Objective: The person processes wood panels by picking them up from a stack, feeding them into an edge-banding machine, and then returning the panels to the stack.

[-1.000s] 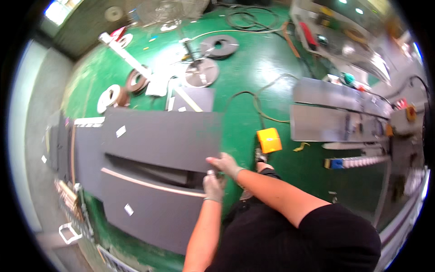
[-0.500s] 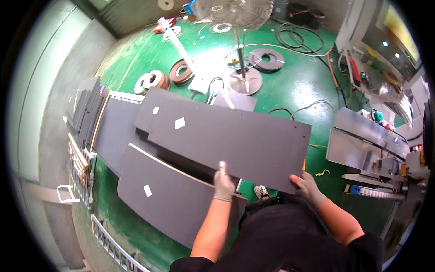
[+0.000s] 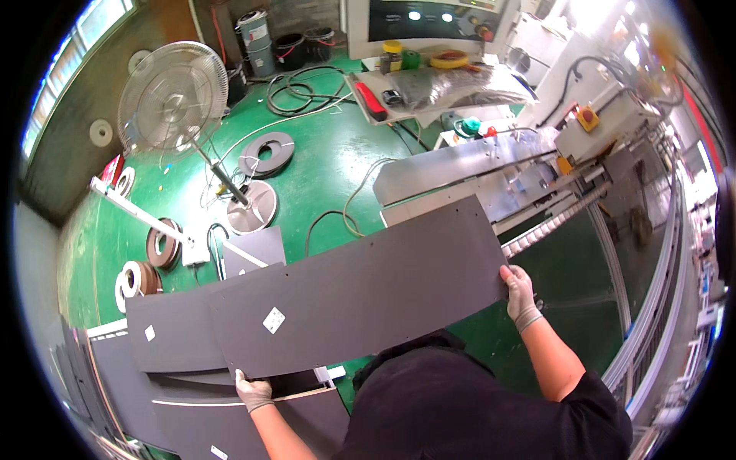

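A long dark grey board (image 3: 368, 287) with a white label and small holes along its edges spans the space in front of me. My right hand (image 3: 519, 293), in a thin pale glove, grips its right end, thumb on top. At the near left corner my left hand (image 3: 253, 391), gloved too, closes on the edge with its thumb up; the fingers beneath are hidden. The held board's left part lies over a second dark board (image 3: 172, 333), which also bears a label. Below my left hand is another dark board (image 3: 307, 418) with a pale edge.
Ahead stands a pedestal fan (image 3: 175, 107), with rolls of edge banding (image 3: 267, 156) on the green floor. Cables (image 3: 299, 96) loop farther back. To the right is a machine with a metal table (image 3: 452, 169) and a row of white rollers (image 3: 556, 226). Upright boards (image 3: 73, 368) stand far left.
My view has turned right, toward the machine. The board's right end has swung toward the machine table, and my left hand has shifted along the near edge to its left corner.
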Demonstrator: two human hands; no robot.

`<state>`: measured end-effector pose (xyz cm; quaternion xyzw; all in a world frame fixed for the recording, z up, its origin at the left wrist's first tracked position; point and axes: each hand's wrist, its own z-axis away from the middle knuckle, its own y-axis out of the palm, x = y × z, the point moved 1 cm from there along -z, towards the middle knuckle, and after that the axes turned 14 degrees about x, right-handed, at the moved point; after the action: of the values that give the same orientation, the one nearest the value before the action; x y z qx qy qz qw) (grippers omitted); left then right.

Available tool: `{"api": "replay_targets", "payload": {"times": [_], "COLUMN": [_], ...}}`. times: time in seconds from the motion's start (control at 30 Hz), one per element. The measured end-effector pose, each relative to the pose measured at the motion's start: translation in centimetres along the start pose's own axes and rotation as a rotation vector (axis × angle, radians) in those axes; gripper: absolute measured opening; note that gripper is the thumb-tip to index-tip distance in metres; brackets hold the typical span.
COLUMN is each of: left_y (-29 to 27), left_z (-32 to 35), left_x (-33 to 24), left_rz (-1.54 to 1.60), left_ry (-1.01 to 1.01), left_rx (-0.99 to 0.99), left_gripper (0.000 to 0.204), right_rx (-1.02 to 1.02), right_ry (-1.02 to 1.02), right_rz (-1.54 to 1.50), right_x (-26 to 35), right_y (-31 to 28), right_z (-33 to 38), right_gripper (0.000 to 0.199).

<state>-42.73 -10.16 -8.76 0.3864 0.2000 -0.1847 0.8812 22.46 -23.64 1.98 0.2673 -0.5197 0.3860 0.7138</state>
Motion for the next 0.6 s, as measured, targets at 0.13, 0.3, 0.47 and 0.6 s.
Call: {"api": "replay_targets", "payload": {"times": [0.13,0.3,0.47,0.6], "left_y": [2.5,5.8,7.8,7.2], "left_z": [3.8,9.9,12.1,10.8], "left_x": [1.6,4.3,7.2,7.3], "left_rz": [-0.071,-0.247,-0.408,-0.574], "left_ry": [-0.004,-0.121,-0.259,-0.151], "left_rx": [0.077,0.185,0.241,0.257], "left_gripper": [0.038,0.038,0.041,0.046], "right_rx": [-0.217,-0.386,-0.272,-0.443], "right_ry": [-0.137,-0.047,-0.012,0.080], "right_rz": [-0.151,-0.480,-0.305,-0.242], "right_x": [-2.1,-2.6,-5.4,-2.7], "right_y": [-2.0,-2.0,6.2,9.9], "right_z": [-3.1,-5.4,-3.4,-3.0], "right_gripper": [0.026,0.031,0.078,0.077]}}
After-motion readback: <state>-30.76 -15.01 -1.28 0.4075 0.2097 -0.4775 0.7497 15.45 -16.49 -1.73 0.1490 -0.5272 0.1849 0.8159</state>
